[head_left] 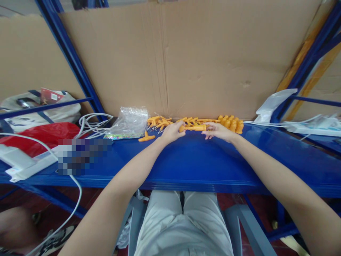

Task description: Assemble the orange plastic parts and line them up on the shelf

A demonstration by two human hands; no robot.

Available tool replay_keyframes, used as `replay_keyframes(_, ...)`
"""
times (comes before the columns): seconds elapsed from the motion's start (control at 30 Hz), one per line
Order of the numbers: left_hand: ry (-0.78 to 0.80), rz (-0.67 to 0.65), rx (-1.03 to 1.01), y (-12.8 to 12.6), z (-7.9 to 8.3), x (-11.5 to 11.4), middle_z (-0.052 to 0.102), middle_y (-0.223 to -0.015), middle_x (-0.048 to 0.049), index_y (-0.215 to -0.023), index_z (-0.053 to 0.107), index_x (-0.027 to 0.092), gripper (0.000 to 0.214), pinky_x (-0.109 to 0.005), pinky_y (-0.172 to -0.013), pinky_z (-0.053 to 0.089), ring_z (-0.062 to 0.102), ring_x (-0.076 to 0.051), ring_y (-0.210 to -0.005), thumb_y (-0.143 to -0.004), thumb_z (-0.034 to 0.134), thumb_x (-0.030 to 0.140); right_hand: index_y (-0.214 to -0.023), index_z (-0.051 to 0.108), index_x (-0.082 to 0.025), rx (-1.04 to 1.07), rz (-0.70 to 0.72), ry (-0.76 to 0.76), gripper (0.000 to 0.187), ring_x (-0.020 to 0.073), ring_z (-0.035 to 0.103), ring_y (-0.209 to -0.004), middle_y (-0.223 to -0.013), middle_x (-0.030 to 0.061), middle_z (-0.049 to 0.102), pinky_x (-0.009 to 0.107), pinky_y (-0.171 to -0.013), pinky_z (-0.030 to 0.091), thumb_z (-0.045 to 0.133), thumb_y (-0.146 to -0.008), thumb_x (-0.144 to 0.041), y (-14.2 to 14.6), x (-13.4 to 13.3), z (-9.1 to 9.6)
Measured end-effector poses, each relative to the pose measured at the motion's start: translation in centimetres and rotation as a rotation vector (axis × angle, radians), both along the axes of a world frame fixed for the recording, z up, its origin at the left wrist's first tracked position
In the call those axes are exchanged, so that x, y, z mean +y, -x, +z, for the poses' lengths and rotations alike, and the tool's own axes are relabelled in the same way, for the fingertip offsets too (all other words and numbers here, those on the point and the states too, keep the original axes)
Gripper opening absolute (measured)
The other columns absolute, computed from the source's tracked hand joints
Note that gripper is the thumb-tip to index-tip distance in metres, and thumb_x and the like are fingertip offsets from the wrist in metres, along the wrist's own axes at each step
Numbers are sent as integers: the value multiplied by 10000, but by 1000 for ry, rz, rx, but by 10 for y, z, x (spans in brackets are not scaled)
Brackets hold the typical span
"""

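Observation:
Between my hands a yellow plastic corkscrew (pixel 197 127) lies roughly level just above the blue table. My left hand (pixel 172 133) is closed around its handle end, which the fingers partly hide. At the other end, the fingers of my right hand (pixel 217 131) pinch the thicker, tube-like part. Behind my left hand is a heap of yellow T-shaped handles (pixel 157 122), with silvery metal spirals among them. One loose T-shaped handle (pixel 146 137) lies nearer to me. More yellow pieces (pixel 190 121) lie behind the held one. Beside my right hand, several yellow pieces (pixel 231 123) stand packed together.
A clear plastic bag (pixel 130 121) and coiled white cables (pixel 92 124) are to the left, with a red bag (pixel 48 137) beyond. Cardboard (pixel 197 60) walls the back of the blue table (pixel 197 163). White plastic (pixel 271 106) stands at the right. Part of another person's leg (pixel 16 227) shows lower left.

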State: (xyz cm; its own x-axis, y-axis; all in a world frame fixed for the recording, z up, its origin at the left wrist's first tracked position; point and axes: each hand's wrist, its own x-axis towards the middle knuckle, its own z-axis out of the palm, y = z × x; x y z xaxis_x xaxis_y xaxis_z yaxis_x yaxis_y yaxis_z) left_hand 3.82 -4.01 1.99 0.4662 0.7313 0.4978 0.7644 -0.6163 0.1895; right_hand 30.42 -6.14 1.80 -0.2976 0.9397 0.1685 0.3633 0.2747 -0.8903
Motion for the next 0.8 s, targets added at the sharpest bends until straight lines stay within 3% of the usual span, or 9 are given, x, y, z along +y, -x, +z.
replay_keyframes(0.1,-2,12,6,0,1,-1,743,-957,-51,-1176,659,188,329,-265,-788,504,692,-194,-867,-849,650,223,-991,693,-171,14,29,27,305,122,678,-609,-810,45,753,220,-548,547,808,-838,-408,0,-1,0)
replay_keyframes(0.2,-12,5,9,-1,2,-2,744,-971,-49,-1177,658,191,333,-263,-792,505,695,-198,-886,-845,652,220,-789,679,-148,63,22,111,385,120,660,-582,-700,60,719,224,-567,544,737,-890,-515,4,-4,1)
replay_keyframes(0.43,-27,-16,18,-2,1,-2,745,-949,-52,-1173,662,179,332,-265,-776,503,698,-201,-871,-845,646,226,-764,676,-135,75,-68,257,561,110,603,-466,-555,54,644,189,-453,481,478,-1013,-598,15,-7,3)
replay_keyframes(0.57,-40,-8,22,-1,-1,1,747,-939,-45,-1173,666,182,342,-258,-763,501,700,-194,-852,-833,653,214,-849,679,-138,47,-60,259,502,109,617,-483,-620,59,681,177,-435,459,498,-1014,-577,13,-8,5)
replay_keyframes(0.7,-29,3,13,-1,-1,2,746,-927,-44,-1172,672,182,344,-257,-758,499,699,-194,-838,-830,660,213,-1097,673,-171,35,-39,168,245,104,673,-592,-902,66,755,172,-495,508,715,-936,-350,8,-9,6)
replay_keyframes(0.8,-22,7,9,-1,-1,2,743,-917,-47,-1167,676,179,343,-262,-758,501,697,-198,-831,-827,667,220,-1269,622,-216,37,-22,91,432,112,706,-679,-1092,76,740,195,-558,561,778,-866,-238,3,-5,3)
